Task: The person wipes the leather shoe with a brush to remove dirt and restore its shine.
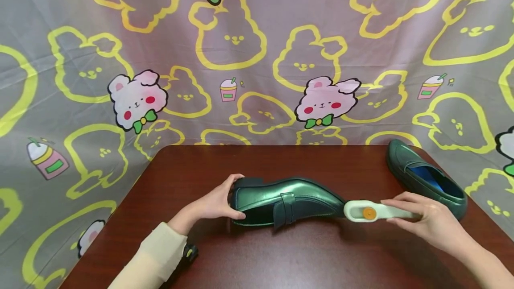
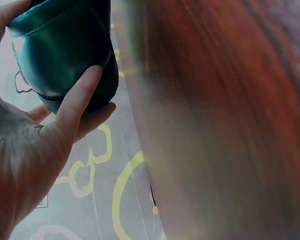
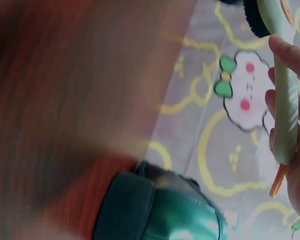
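Gripping with left hand (image 1: pixel 218 200), I held green loafer (image 1: pixel 297 194) by heel, on its side, over brown table (image 1: pixel 281 253). Pale brush (image 1: pixel 357 211) sat at loafer's toe; whether touching, I couldn't tell. My right hand (image 1: pixel 429 217) pinched brush's handle. Second loafer (image 1: pixel 411 159) stood upright behind, near table's right edge.

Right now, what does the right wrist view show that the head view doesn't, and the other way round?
Only the right wrist view shows the dark bristles of the brush and the orange strip at its end.

Only the head view shows the left hand, its pale sleeve and its grip on the heel end of the held shoe.

Both show the right hand holding the brush, the other shoe, the table and the printed cloth.
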The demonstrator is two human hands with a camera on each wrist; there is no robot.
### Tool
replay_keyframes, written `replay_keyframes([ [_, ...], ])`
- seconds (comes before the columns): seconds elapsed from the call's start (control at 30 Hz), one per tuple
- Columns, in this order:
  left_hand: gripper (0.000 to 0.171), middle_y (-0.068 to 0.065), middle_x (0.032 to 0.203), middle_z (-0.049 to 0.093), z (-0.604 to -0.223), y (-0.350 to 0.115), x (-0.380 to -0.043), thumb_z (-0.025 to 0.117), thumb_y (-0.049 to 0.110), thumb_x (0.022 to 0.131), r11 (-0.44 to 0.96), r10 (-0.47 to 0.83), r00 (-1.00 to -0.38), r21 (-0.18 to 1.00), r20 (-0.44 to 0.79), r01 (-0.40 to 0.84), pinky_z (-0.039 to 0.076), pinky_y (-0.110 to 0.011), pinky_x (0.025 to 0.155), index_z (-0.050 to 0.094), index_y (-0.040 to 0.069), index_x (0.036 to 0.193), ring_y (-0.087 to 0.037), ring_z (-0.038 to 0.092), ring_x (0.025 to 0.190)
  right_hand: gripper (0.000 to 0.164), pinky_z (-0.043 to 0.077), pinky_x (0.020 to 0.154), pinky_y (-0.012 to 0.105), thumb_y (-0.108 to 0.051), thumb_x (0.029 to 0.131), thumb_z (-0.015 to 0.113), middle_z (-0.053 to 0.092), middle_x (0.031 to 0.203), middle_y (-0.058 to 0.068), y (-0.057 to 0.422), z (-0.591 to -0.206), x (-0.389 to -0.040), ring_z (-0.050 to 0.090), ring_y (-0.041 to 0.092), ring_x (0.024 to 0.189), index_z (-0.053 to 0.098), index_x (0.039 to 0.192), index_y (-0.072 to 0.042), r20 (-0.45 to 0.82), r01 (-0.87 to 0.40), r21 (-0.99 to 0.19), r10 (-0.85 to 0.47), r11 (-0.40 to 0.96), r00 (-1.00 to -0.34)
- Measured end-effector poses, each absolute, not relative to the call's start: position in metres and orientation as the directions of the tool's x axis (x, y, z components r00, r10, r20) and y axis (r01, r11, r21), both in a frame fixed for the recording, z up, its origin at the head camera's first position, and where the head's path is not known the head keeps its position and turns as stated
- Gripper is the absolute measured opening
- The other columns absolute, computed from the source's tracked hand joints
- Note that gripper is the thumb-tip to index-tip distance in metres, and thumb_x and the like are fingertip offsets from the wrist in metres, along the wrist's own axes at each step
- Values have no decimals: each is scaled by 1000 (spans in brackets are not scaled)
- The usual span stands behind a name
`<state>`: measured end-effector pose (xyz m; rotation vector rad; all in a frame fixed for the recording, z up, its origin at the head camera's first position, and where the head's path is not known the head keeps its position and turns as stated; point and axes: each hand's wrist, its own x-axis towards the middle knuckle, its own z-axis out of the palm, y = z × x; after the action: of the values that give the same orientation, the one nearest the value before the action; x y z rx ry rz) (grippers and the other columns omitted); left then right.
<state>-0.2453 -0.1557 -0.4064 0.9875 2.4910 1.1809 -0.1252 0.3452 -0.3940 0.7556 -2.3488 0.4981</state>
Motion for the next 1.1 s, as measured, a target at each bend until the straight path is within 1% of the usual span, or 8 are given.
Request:
replay_keyframes([
  [0.1, 99, -6, 131, 44, -406, -155, -244, 90, 26, 68, 435, 662, -740, 745, 117, 506, 42, -40, 96, 26, 11, 143, -21, 50, 115, 60, 37, 57, 13, 0, 52, 92, 60, 94, -13, 343, -389, -122, 49, -3, 76, 75, 106, -22, 655, -584, -230, -320, 778, -684],
  [0.23, 102, -4, 129, 45, -406, -155, -243, 91, 25, 66, 429, 669, -729, 727, 144, 536, 41, -38, 96, 26, 10, 143, -18, 50, 114, 58, 40, 59, 12, -2, 58, 91, 60, 97, -15, 323, -386, -125, 51, -3, 79, 74, 110, -21, 644, -658, -252, -384, 710, -662],
  [0.37, 102, -4, 129, 45, -407, -155, -243, 91, 24, 65, 420, 671, -726, 729, 152, 541, 41, -37, 96, 26, 10, 142, -18, 50, 114, 40, 45, 59, 11, -33, 75, 84, 59, 98, -16, 304, -386, -132, 54, -3, 79, 73, 112, -21, 615, -738, -230, -493, 635, -616],
  [0.43, 102, -4, 128, 45, -407, -154, -243, 91, 23, 65, 412, 676, -719, 728, 158, 548, 42, -36, 96, 26, 10, 142, -18, 51, 113, 39, 46, 58, 11, -39, 78, 80, 59, 97, -15, 304, -386, -136, 55, -2, 78, 74, 111, -19, 611, -747, -226, -506, 626, -609],
  [0.63, 103, -3, 128, 45, -405, -155, -242, 91, 25, 65, 413, 676, -717, 721, 167, 557, 42, -36, 95, 26, 9, 144, -18, 51, 113, 55, 40, 60, 13, -4, 58, 91, 60, 94, -17, 320, -383, -148, 51, -3, 75, 75, 107, -21, 650, -643, -199, -391, 739, -651],
  [0.7, 104, -4, 128, 44, -405, -155, -242, 91, 26, 65, 419, 672, -721, 715, 169, 559, 42, -37, 95, 26, 9, 144, -19, 51, 113, 56, 39, 59, 13, 0, 56, 91, 60, 94, -17, 324, -383, -150, 50, -2, 75, 75, 106, -20, 664, -606, -211, -343, 767, -665],
  [0.8, 104, -5, 129, 44, -406, -155, -241, 91, 27, 66, 421, 674, -719, 711, 170, 562, 43, -37, 95, 26, 9, 144, -20, 51, 113, 57, 39, 59, 13, 2, 56, 91, 60, 93, -17, 322, -384, -148, 50, -2, 75, 75, 105, -21, 666, -594, -240, -315, 768, -676],
  [1.1, 104, -6, 130, 43, -407, -155, -242, 90, 24, 67, 419, 673, -723, 723, 159, 549, 44, -37, 93, 24, 10, 145, -22, 50, 113, 60, 46, 60, 12, -3, 58, 91, 59, 98, -18, 299, -387, -139, 55, -4, 77, 73, 112, -20, 608, -731, -277, -476, 623, -636],
])
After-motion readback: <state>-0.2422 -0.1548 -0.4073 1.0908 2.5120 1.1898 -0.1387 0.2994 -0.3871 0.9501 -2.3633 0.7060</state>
